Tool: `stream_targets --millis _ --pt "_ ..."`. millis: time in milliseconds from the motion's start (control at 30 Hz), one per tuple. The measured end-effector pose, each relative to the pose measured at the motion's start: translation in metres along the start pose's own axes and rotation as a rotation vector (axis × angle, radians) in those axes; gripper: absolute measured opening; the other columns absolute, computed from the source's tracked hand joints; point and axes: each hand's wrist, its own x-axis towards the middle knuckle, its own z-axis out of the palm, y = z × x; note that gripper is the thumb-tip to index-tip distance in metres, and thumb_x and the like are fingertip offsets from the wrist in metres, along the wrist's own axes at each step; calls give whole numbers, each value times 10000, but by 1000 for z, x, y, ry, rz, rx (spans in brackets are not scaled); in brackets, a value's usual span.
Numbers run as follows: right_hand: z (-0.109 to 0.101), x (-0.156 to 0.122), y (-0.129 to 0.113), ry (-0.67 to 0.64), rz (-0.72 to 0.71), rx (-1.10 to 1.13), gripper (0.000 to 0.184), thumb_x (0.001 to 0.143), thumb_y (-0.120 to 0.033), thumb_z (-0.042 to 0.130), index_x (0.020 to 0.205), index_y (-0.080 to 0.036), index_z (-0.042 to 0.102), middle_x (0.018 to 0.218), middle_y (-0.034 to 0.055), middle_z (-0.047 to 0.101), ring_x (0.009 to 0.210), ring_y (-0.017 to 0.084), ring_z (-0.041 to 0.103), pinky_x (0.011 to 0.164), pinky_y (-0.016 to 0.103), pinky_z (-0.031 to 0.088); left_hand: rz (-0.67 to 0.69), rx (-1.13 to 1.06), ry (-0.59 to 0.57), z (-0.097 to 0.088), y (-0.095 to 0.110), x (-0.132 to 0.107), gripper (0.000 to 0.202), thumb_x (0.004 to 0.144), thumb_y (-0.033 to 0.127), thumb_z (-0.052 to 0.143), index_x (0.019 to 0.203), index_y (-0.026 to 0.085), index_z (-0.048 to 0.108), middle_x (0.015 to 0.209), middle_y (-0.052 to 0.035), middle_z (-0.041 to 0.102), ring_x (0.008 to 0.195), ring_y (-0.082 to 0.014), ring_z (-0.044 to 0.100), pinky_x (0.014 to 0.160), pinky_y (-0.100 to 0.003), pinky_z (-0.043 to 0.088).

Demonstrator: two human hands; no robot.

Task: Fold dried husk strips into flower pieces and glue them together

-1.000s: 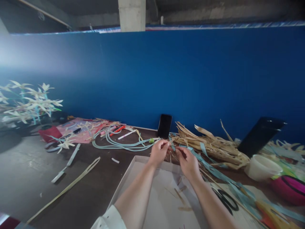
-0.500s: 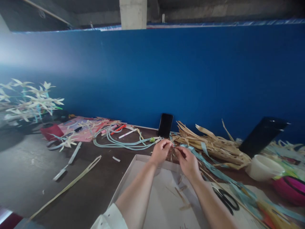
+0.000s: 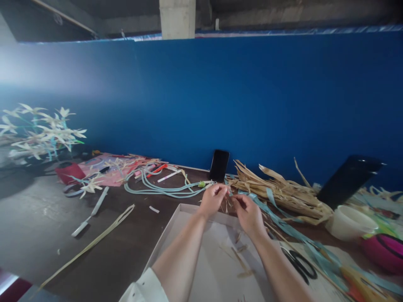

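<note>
Where the dark counter (image 3: 126, 235) meets a blue wall (image 3: 252, 105) under a concrete pillar (image 3: 177, 19), we see dried husks (image 3: 283, 193), teal cords (image 3: 157, 188) and a propped phone (image 3: 219, 165). Our left hand (image 3: 213, 199) and right hand (image 3: 248, 212) reach forward above the far rim of a white tray (image 3: 189, 208). The fingertips of both are pressed together, pinching a straw piece (image 3: 227, 197) between them.
</note>
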Motion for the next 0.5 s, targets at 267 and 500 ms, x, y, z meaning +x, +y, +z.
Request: stream_targets --millis 267,500 --pt "1 -1 -1 -28 -49 -25 269 809 -426 501 814 -188 626 771 48 662 690 187 588 661 291 433 29 64 28 1 6 -2 198 735 335 613 784 144 637 768 -37 640 685 -121 565 628 -218 450" --pt "-3 -3 -7 88 -50 -79 320 759 -512 563 749 -195 599 669 24 628 599 159 547 587 263 408 -66 -88 263 -6 9 2 204 751 345 576 781 144 590 696 -19 617 550 -82 515 479 -178 402"
